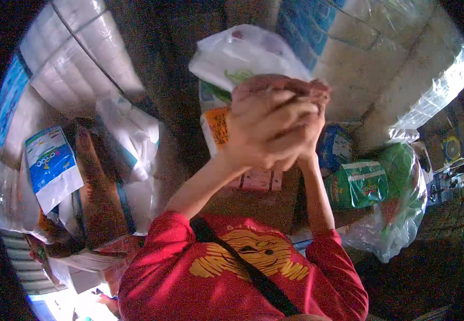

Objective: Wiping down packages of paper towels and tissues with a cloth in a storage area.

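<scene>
- The reddish bundle (264,85) is up in the hands, not put down; how much is left, I cannot tell
- It is in front of the white bag (242,51)
- It looks longest side to side, its bunched end toward the right; blur hides the rest
- Hands together: left hand (264,131) curled on it, right hand (311,125) too blurry to tell its grip

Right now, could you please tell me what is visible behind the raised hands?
Past the hands, a white plastic bag shows above, an orange-and-white package at left, and a pink surface below. Whatever lies directly behind is covered.
</scene>
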Demonstrator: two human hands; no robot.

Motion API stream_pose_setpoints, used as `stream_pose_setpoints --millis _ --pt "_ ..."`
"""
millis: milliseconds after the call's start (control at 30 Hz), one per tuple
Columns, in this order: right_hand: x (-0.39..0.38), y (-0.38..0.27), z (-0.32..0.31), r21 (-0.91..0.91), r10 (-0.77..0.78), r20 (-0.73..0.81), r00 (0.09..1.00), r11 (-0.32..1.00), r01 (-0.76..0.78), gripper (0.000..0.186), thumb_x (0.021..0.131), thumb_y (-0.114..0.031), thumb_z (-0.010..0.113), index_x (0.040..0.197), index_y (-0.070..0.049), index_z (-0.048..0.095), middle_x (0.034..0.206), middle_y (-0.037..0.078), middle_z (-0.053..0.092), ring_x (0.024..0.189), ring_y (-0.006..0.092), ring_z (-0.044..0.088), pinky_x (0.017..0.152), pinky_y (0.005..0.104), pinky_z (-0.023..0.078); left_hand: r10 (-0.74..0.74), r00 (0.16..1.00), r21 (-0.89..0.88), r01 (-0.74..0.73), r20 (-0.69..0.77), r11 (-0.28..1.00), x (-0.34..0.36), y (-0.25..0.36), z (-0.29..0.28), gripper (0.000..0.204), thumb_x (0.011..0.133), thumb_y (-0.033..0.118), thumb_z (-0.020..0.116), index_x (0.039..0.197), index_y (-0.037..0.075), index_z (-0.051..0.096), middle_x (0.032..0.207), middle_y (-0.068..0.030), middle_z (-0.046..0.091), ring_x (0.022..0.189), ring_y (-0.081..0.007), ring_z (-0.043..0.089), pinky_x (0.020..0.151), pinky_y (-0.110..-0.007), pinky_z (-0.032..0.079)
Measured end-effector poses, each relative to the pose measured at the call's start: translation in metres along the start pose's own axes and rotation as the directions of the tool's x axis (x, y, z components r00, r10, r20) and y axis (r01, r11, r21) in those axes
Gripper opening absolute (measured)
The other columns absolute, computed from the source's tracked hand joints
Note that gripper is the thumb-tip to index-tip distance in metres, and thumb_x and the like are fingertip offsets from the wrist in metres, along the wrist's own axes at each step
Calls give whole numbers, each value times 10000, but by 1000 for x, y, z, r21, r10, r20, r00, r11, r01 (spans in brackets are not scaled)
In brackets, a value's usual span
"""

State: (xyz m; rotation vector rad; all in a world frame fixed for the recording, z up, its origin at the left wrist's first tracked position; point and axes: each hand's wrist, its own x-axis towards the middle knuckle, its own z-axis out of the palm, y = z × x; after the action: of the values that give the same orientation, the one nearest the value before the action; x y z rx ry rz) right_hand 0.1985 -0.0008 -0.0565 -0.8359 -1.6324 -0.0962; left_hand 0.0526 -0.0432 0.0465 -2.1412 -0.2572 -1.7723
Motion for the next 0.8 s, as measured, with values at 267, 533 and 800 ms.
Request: stream_pose_setpoints --millis 267,533,800 --pt "-4 -21 -16 170 123 8 992 978 -123 1114 549 -310 792 1322 37 69 1246 195 341 1095 282 438 922 409 374 -300 951 165 308 -75 937 -12 -32 -25 298 564 98 527 834 143 645 822 -51 582 713 -237 551 726 -386 445" --pt "24 -35 -4 162 77 -75 994 985 -64 756 504 -270 702 1139 10 402 971 157 447 890 332 450 768 404 383 -65 996 104 59 54 993 -24 -3 -1 185 661 252 536 801 196 644 968 2 590 851 -225 544 711 -334 429" --pt "6 -29 -22 146 200 64 978 967 -207 1071 485 -136 803 1317 11 144 1222 159 366 1076 250 444 916 379 373 -152 975 161 178 -162 971 -21 -53 -24 277 615 159 500 846 103 642 892 -71 576 798 -250 520 707 -348 432"
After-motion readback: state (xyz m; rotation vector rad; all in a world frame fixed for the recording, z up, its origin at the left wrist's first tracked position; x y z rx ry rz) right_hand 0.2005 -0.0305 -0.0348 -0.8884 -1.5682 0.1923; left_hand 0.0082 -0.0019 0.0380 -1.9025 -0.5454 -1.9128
